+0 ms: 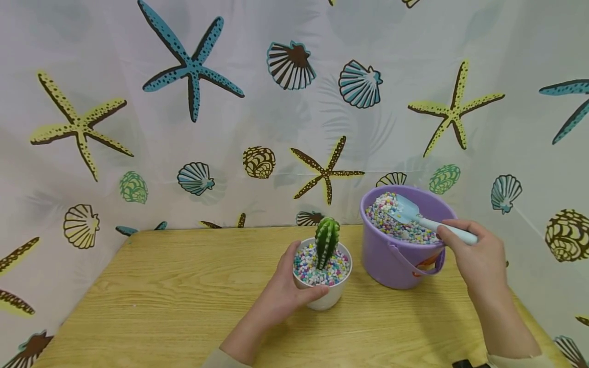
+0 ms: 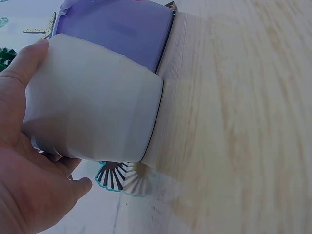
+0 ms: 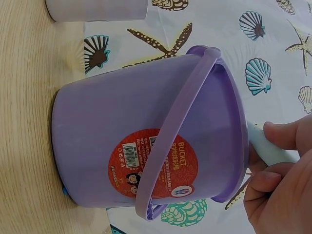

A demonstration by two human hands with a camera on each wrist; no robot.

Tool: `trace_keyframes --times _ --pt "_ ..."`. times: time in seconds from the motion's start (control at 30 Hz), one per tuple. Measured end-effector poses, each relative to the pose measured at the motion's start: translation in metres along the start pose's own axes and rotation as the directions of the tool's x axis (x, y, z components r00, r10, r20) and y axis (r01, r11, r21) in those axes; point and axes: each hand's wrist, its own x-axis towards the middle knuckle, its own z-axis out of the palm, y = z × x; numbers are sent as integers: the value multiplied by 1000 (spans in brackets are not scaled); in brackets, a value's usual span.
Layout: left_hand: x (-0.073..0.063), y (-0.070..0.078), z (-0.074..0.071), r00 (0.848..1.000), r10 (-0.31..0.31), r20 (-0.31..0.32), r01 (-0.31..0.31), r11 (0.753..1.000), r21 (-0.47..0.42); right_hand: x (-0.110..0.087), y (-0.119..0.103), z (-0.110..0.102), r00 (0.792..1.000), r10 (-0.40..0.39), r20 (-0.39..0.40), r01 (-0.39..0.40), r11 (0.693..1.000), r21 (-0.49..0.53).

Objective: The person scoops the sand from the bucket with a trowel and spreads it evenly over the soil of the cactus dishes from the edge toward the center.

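A green cactus (image 1: 326, 244) stands upright in a white pot (image 2: 92, 97) filled with small multicoloured pebbles (image 1: 303, 263). My left hand (image 1: 286, 291) grips the pot from its left side, thumb across the front and fingers round the back; the pot sits on the table. To its right is a purple bucket (image 1: 391, 260), partly full of the same pebbles. My right hand (image 1: 478, 253) holds the handle of a light blue toy shovel (image 1: 428, 223) over the bucket's rim. Pebbles lie heaped at the shovel's blade, inside the bucket. In the right wrist view, the bucket hides the blade.
The wooden table (image 1: 184, 296) runs back to a white curtain (image 1: 257, 122) printed with starfish and shells. The bucket's handle (image 3: 178, 126) hangs down its near side, across a red label (image 3: 136, 161). A small black object (image 1: 465, 364) shows at the bottom edge, near my right sleeve.
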Motion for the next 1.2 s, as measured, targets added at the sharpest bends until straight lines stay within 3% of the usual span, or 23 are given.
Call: trace_keyframes --times 0.17,0.7,1.2 --pt "0 0 0 1000 0 -3 0 1000 7 -5 -1 -2 1000 10 5 -10 1000 -5" --pt "0 2 -1 1000 10 2 -10 1000 -9 -21 -7 -7 996 -76 43 76 997 5" --pt "0 4 0 1000 -4 -4 4 1000 10 -37 -8 -7 988 -104 118 113 991 -72"
